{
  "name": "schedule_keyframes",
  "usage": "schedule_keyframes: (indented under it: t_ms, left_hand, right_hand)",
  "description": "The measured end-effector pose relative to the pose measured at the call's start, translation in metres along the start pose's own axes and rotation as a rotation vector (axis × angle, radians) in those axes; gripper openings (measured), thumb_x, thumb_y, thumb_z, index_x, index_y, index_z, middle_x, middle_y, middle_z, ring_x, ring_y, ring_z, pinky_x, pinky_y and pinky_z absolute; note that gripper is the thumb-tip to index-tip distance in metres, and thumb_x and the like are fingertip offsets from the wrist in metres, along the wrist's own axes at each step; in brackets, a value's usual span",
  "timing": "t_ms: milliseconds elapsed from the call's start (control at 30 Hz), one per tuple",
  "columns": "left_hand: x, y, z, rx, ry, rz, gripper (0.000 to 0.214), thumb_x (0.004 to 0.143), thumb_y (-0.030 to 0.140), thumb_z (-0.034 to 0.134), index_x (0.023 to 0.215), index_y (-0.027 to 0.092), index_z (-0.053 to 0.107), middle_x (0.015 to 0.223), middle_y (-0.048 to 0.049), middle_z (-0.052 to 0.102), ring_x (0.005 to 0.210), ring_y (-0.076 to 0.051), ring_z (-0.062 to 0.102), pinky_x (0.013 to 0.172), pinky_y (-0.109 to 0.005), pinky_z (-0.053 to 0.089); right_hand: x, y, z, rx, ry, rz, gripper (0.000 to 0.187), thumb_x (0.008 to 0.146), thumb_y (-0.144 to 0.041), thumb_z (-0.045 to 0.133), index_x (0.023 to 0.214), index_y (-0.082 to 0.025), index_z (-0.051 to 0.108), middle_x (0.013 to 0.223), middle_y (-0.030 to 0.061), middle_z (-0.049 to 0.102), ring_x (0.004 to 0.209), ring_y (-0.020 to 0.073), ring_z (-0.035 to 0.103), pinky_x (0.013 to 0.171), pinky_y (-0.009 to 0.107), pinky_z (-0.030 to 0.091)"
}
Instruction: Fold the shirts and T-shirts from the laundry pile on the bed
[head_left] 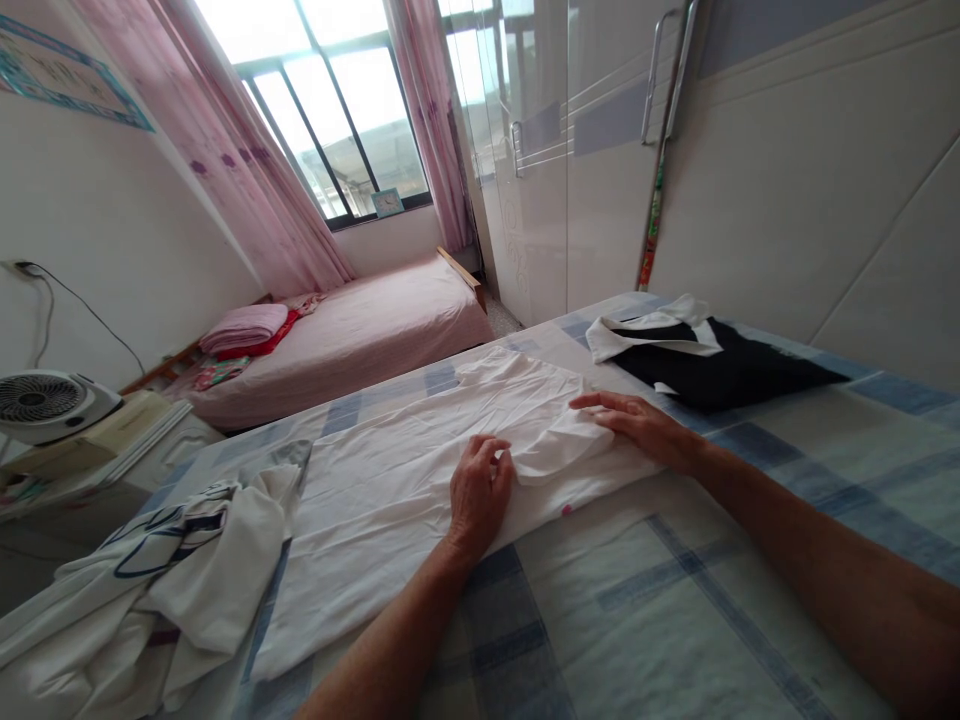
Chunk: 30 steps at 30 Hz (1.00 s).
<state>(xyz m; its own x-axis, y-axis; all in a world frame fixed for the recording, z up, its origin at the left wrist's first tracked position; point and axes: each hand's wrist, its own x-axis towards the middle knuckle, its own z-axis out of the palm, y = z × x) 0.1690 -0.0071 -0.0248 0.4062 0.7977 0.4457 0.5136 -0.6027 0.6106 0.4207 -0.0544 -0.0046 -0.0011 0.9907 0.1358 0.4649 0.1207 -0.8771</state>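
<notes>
A white shirt (390,480) lies spread on the bed, its cloth lightly wrinkled, with a small pink mark near its front edge. My left hand (480,495) is closed on the shirt near its middle, fingers curled and thumb against the cloth beside a folded-over part. Over the right end of that fold rests my right hand (641,430), fingers stretched out and touching the fabric. Just beyond my right hand is a black shirt (727,370) with a white collar, folded flat.
Crumpled white clothing (195,580) with dark markings lies at the left on the blue checked bedsheet (675,590). A fan (52,405) stands at far left. Behind are a pink bed (375,330), a window and a white wardrobe (600,200).
</notes>
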Motion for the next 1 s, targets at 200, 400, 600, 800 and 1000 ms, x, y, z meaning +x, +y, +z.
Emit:
schedule_keyframes:
  t_ms: [200, 400, 600, 800, 1000]
  left_hand:
    - [0.000, -0.002, 0.002, 0.113, -0.030, 0.049, 0.019, 0.081, 0.023, 0.060, 0.062, 0.019, 0.057, 0.092, -0.0035, 0.062, 0.087, -0.017, 0.057, 0.080, -0.032, 0.045]
    - [-0.002, -0.003, 0.005, 0.248, -0.046, 0.187, 0.014, 0.075, 0.015, 0.063, 0.087, 0.022, 0.067, 0.109, -0.0047, 0.063, 0.103, -0.023, 0.054, 0.091, -0.040, 0.045]
    - [-0.003, -0.005, 0.010, 0.275, -0.283, 0.374, 0.037, 0.089, 0.017, 0.045, 0.123, 0.025, 0.057, 0.136, -0.0051, 0.053, 0.137, -0.027, 0.032, 0.109, -0.049, 0.031]
    - [-0.005, -0.008, 0.013, 0.357, -0.395, 0.276, 0.047, 0.092, 0.036, 0.043, 0.138, 0.028, 0.042, 0.145, -0.0060, 0.042, 0.140, -0.032, 0.025, 0.110, -0.056, 0.024]
    - [-0.006, -0.008, 0.013, 0.367, -0.402, 0.259, 0.052, 0.091, 0.042, 0.044, 0.140, 0.027, 0.039, 0.148, -0.0079, 0.038, 0.140, -0.032, 0.024, 0.111, -0.056, 0.021]
  right_hand:
    - [0.005, 0.011, 0.015, -0.072, 0.153, 0.046, 0.031, 0.078, -0.033, 0.052, 0.101, -0.019, 0.067, 0.087, 0.0028, 0.070, 0.072, 0.0155, 0.062, 0.067, 0.028, 0.049]
    - [0.007, 0.014, 0.020, -0.250, 0.279, -0.005, 0.033, 0.074, -0.017, 0.046, 0.098, -0.021, 0.068, 0.092, 0.0017, 0.070, 0.080, 0.0162, 0.062, 0.077, 0.029, 0.049]
    - [0.009, 0.020, 0.018, -0.250, 0.228, -0.094, 0.042, 0.070, -0.008, 0.042, 0.102, -0.022, 0.066, 0.108, 0.0016, 0.067, 0.099, 0.0176, 0.062, 0.091, 0.031, 0.046]
    - [0.003, 0.002, 0.026, -0.679, 0.241, -0.241, 0.039, 0.079, -0.010, 0.044, 0.111, -0.018, 0.064, 0.123, 0.0108, 0.062, 0.121, 0.0255, 0.050, 0.102, 0.044, 0.038]
    - [-0.005, 0.010, 0.049, -0.843, -0.065, -0.358, 0.052, 0.092, -0.044, 0.039, 0.136, -0.018, 0.048, 0.145, 0.0127, 0.041, 0.137, 0.0275, 0.031, 0.109, 0.051, 0.025]
